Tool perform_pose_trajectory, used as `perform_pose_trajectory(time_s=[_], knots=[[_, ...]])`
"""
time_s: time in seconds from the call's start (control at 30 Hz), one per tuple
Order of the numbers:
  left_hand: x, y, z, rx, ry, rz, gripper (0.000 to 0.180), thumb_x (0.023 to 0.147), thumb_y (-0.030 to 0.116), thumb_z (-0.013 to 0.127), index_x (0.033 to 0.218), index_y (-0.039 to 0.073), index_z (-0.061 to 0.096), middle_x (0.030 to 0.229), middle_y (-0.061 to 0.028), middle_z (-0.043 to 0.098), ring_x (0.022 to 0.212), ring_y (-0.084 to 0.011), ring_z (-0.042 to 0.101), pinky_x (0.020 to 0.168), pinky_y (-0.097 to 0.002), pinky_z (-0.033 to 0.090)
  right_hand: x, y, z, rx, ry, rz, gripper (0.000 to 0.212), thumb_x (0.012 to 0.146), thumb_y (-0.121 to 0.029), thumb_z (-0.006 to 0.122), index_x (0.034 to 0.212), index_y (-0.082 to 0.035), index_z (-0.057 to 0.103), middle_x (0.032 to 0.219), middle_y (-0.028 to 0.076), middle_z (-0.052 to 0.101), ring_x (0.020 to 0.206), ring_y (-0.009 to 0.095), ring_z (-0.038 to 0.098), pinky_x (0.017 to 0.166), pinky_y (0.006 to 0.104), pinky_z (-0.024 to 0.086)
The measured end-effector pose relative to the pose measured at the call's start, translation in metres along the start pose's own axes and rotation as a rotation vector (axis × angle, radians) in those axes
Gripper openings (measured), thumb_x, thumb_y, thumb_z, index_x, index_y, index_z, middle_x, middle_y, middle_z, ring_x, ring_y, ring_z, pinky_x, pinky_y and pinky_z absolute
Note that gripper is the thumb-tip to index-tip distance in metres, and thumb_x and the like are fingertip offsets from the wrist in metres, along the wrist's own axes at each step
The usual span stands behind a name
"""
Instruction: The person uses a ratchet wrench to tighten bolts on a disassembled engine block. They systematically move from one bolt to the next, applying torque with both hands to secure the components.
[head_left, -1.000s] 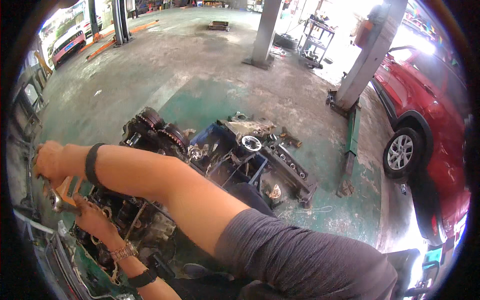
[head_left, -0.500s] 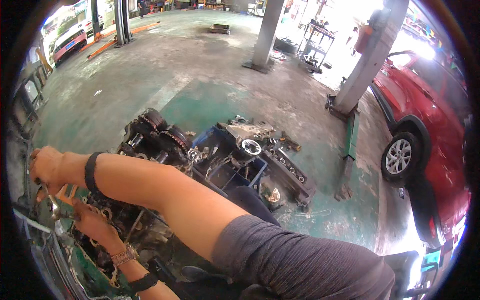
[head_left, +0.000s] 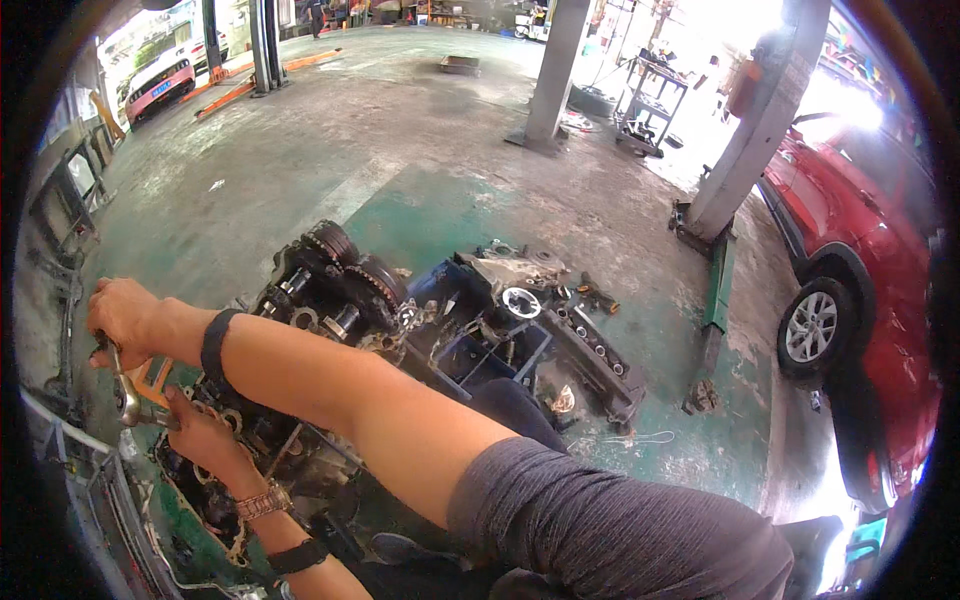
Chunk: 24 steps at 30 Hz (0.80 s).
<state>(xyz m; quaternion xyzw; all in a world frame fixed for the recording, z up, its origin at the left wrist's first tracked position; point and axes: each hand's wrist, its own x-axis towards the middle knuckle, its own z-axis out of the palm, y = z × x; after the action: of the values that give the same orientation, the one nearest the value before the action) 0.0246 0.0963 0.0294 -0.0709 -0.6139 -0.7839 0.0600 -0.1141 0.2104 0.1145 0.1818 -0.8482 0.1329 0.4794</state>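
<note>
My right arm reaches across from the lower right. My right hand (head_left: 122, 318), at the far left, is closed around the handle of a ratchet wrench (head_left: 128, 398). Below it, my left hand (head_left: 208, 438) is closed on the short shaft at the ratchet's head, with the fingertips partly hidden. Beneath and beside my hands lies a greasy, opened engine block (head_left: 300, 455), partly covered by my right forearm. An orange-yellow object (head_left: 155, 374) sits just behind the ratchet. Where the shaft ends cannot be made out.
Past my forearm lie dark engine parts with toothed wheels (head_left: 330, 242), a blue divided bin (head_left: 470, 368) and a long cylinder-head-like part (head_left: 600, 370). A metal frame (head_left: 75, 440) borders the left. At right stand a lift post (head_left: 745, 150) with a green arm (head_left: 718, 285) and a red car (head_left: 860, 220).
The view has shifted, so the surroundings sit further right and slightly lower. My right hand has moved a little away from me with the ratchet handle. Both hands keep their grip.
</note>
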Motion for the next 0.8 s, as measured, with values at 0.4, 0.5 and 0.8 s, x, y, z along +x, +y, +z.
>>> perform_pose_trajectory(time_s=[0.4, 0.5, 0.8], knots=[[-0.013, 0.024, 0.005, -0.006, 0.010, -0.135, 0.043, 0.103, 0.037, 0.063, 0.072, 0.012, 0.046, 0.055, 0.0053, 0.039, 0.042, -0.0059, 0.033, 0.040, -0.0265, 0.023, -0.002, -0.006, 0.001, 0.032, 0.068, 0.055, 0.026, 0.060, -0.032, 0.082, 0.065, -0.011, 0.068, 0.080, 0.009, 0.066, 0.086, 0.036, 0.061, 0.073, 0.0466, 0.052], [-0.013, 0.022, 0.007, -0.026, 0.031, -0.147, 0.043, 0.104, 0.036, 0.063, 0.072, 0.012, 0.046, 0.055, 0.0051, 0.039, 0.042, -0.0059, 0.032, 0.040, -0.0269, 0.022, -0.001, -0.007, 0.001, 0.038, 0.050, 0.067, 0.024, 0.060, -0.030, 0.081, 0.066, -0.011, 0.068, 0.081, 0.009, 0.066, 0.088, 0.036, 0.061, 0.073, 0.0468, 0.053], [-0.008, 0.013, 0.001, 0.003, -0.080, -0.007, 0.045, 0.104, 0.032, 0.060, 0.068, 0.009, 0.045, 0.058, 0.0030, 0.038, 0.048, -0.0075, 0.032, 0.045, -0.0289, 0.024, -0.004, -0.006, 0.001, -0.123, -0.071, 0.127, 0.021, 0.063, -0.031, 0.079, 0.070, -0.013, 0.070, 0.084, 0.008, 0.067, 0.094, 0.034, 0.062, 0.076, 0.0458, 0.054]])
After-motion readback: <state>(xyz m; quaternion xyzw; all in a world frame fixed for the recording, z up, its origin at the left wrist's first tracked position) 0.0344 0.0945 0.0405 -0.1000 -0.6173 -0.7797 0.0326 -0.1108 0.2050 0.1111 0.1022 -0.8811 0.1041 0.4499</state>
